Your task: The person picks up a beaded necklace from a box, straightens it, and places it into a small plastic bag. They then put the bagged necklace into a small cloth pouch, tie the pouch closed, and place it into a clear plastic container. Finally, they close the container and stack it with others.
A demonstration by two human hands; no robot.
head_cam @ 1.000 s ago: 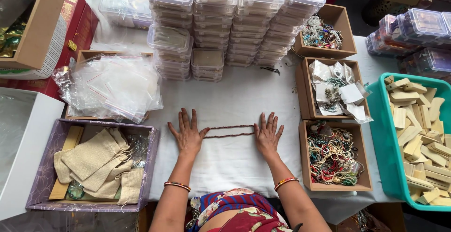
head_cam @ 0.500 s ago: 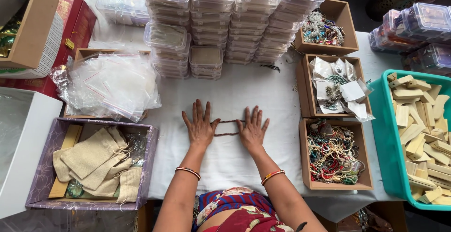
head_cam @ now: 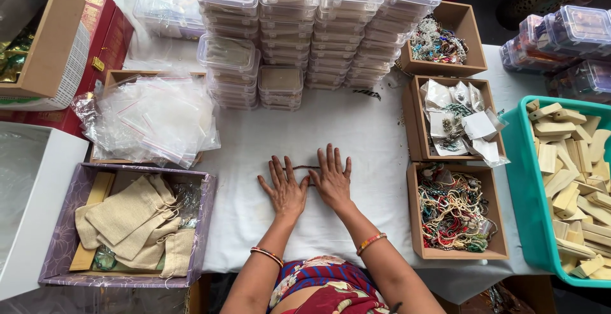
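My left hand (head_cam: 284, 190) and my right hand (head_cam: 331, 179) lie flat, palms down, side by side on the white tablecloth (head_cam: 356, 136), thumbs almost touching. A brown bead string (head_cam: 305, 167) lies under and between them; only a short stretch shows between the fingers, the rest is hidden beneath the palms. Fingers of both hands are spread and press on the beads.
Stacks of clear plastic boxes (head_cam: 305, 27) stand behind. Wooden boxes of bead strings (head_cam: 453, 211), small packets (head_cam: 455, 122) and more beads (head_cam: 438, 43) line the right. A teal bin of wooden pieces (head_cam: 569, 174) is far right. Plastic bags (head_cam: 153, 117) and cloth pouches (head_cam: 130, 222) are left.
Both hands slid toward each other across the cloth, from wide apart to nearly touching. The visible length of the bead string between them shrank to a short bit.
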